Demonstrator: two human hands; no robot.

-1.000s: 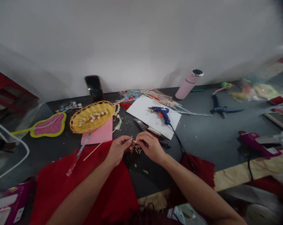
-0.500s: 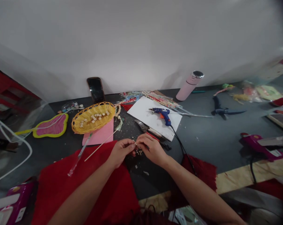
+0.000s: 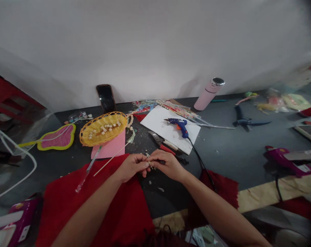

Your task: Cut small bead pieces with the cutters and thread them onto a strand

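My left hand (image 3: 133, 167) and my right hand (image 3: 167, 164) meet fingertip to fingertip just above the dark tabletop. Both are closed in a pinch on something small, which the fingers mostly hide. Small pale pieces (image 3: 153, 168) lie on the table under and behind the fingertips. A pair of pliers (image 3: 167, 148) with red handles rests just beyond my right hand. To the left, a yellow woven basket (image 3: 86, 133) holds several pale, bead-like pieces. A red cloth (image 3: 93, 192) spreads beneath my left forearm.
A blue glue gun (image 3: 181, 127) lies on a white sheet (image 3: 155, 118), its cord running toward my right forearm. Behind are thin sticks (image 3: 174, 109), a pink flask (image 3: 208, 96) and a leaning phone (image 3: 105, 97). A thin pale stick (image 3: 110, 160) crosses the red cloth's edge.
My right fingers have shifted slightly left and down against the left fingertips. More pale pieces now show behind the fingers. The other things stay put.
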